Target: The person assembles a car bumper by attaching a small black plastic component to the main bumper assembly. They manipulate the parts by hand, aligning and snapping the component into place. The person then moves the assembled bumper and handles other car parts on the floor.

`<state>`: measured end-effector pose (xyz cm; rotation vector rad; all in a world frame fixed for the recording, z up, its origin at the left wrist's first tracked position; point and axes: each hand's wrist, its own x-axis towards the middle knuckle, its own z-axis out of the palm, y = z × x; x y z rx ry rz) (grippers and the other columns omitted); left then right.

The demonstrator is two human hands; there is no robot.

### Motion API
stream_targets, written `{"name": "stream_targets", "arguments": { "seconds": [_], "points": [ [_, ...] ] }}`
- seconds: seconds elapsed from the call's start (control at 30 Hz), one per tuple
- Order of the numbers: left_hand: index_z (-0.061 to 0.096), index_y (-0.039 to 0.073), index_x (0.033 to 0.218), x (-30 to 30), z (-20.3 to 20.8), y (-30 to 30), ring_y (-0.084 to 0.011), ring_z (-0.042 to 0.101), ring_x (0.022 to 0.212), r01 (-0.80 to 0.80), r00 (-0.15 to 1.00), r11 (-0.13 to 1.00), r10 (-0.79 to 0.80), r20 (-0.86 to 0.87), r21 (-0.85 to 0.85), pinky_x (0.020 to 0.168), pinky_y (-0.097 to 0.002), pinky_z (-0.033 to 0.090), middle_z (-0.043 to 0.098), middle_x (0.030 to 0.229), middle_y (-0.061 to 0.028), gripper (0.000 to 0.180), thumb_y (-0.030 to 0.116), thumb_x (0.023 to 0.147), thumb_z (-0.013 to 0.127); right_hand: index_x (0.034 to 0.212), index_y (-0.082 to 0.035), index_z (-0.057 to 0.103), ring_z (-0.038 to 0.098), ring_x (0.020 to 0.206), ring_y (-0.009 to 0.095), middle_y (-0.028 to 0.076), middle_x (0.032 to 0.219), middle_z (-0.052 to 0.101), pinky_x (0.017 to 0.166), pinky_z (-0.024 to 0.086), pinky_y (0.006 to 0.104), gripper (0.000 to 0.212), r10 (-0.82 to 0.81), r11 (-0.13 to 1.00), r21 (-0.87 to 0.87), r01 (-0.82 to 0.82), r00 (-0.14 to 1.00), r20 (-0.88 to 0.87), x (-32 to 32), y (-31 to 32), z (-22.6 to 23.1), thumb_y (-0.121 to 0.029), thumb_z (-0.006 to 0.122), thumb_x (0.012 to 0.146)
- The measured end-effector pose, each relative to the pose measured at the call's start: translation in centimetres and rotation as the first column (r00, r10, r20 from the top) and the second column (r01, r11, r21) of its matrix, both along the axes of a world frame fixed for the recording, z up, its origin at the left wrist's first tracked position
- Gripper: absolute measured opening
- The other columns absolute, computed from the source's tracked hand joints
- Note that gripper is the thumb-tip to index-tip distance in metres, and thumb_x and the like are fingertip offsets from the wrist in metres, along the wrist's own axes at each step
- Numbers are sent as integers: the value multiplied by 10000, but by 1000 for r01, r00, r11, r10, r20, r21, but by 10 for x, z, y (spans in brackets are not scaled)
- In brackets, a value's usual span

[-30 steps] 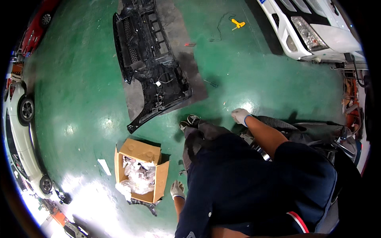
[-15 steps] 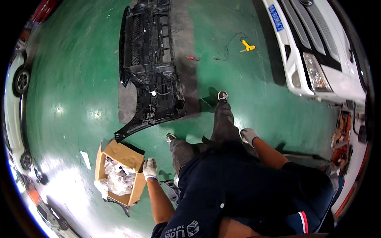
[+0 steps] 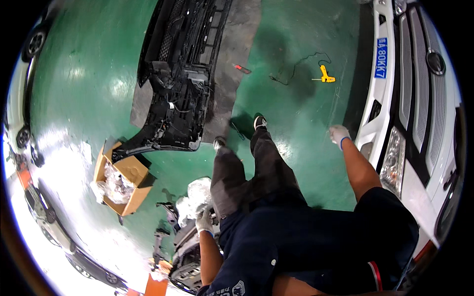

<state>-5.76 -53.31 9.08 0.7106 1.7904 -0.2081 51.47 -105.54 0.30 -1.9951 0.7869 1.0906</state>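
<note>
My left hand (image 3: 204, 223), in a white knit glove, hangs low beside my left thigh with loosely extended fingers, holding nothing that I can see. Just beyond it, crumpled clear plastic (image 3: 196, 196) lies on a pile of black and grey car parts (image 3: 190, 259); I cannot tell whether the glove touches them. Out to the right, my right hand (image 3: 339, 134) wears the same glove, its fingers curled and apparently empty. It hangs over the green floor near a white vehicle's front bumper (image 3: 374, 111).
A large black car bumper (image 3: 180, 84) lies on a grey mat (image 3: 232, 89) ahead. A red cutter knife (image 3: 241, 68) lies on the mat. Farther right sits a yellow glue gun (image 3: 325, 75) with a trailing cord. At left stands an open cardboard box (image 3: 132, 170) holding plastic wrap.
My view has turned and moved forward. The white vehicle is nearer on the right. My left hand has left the box's side and now hangs by the car parts; the right swings forward.
</note>
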Motion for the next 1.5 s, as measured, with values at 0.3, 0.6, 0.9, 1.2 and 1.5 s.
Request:
{"name": "stream_targets", "arguments": {
  "seconds": [0.3,0.6,0.9,1.2,1.5],
  "points": [
    [645,-8,1279,122,-83,-5,-140,601,846,-194,966,976,208,151,-104,772,-279,476,689,1001,-21,425,301,998,722,1208,-31,708,544,638,104,11,804,605,562,453,268,295,261,956,139,-256,965,-18,113,207,32,-162,664,947],
    [738,7,1207,387,-179,26,-382,701,1136,510,829,827,-546,121,237,997,-430,516,741,1180,-247,430,354,959,683,1315,-8,692,692,873,169,104,1028,758,834,558,331,427,812,581,131,-803,583,-29,130,445,-17,-255,685,966],
    [743,54,1128,432,-212,-38,-396,641,1132,613,790,761,-597,-140,213,1023,-494,493,724,1194,-171,327,314,943,673,1138,-41,768,696,1149,387,226,1236,728,1008,545,459,400,943,-331,27,-943,-332,-10,157,585,-261,-339,610,923],
    [760,61,1063,458,-233,-90,-393,674,1072,347,928,921,-312,-204,174,1002,-500,523,743,1106,-184,260,248,895,697,1252,5,731,635,1284,413,265,1357,665,1100,494,477,631,881,-442,79,-893,-449,-150,43,711,-423,-532,598,947],
    [766,107,1108,496,-223,-91,-346,630,1166,269,955,963,-267,-132,3,991,-489,494,716,1180,-114,300,322,947,634,808,-88,590,549,538,169,29,667,559,492,406,329,159,944,320,307,-897,272,-189,110,657,-477,-158,600,951]
  ]
}}
